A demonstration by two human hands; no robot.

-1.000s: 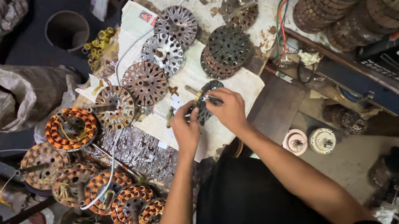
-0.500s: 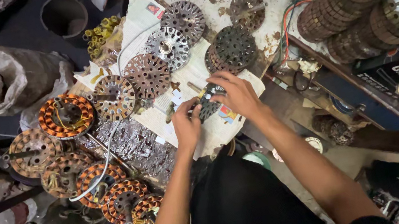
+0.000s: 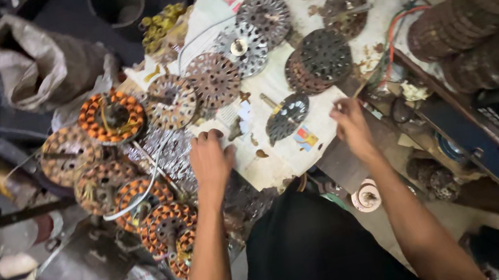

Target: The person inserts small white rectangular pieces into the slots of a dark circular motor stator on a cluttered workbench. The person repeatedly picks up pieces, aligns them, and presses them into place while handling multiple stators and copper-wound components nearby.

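I see open room only on the newspaper (image 3: 281, 162) around the dark slotted disc (image 3: 286, 117) — a bare strip between my left hand (image 3: 211, 160) and right hand (image 3: 350, 123). Above the disc, perforated discs (image 3: 215, 79) crowd in; left, copper-wound coils (image 3: 112, 117) block the way — right, stacked rotors (image 3: 485, 3) wall it.

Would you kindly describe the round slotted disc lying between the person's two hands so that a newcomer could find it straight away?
Start at the paper-covered worktable and look between the left hand and the right hand. There lies the dark slotted disc, alone on the paper. Unlike the copper-wound discs at the left, it carries no orange wire, and it lies nearer the person than the other bare discs.
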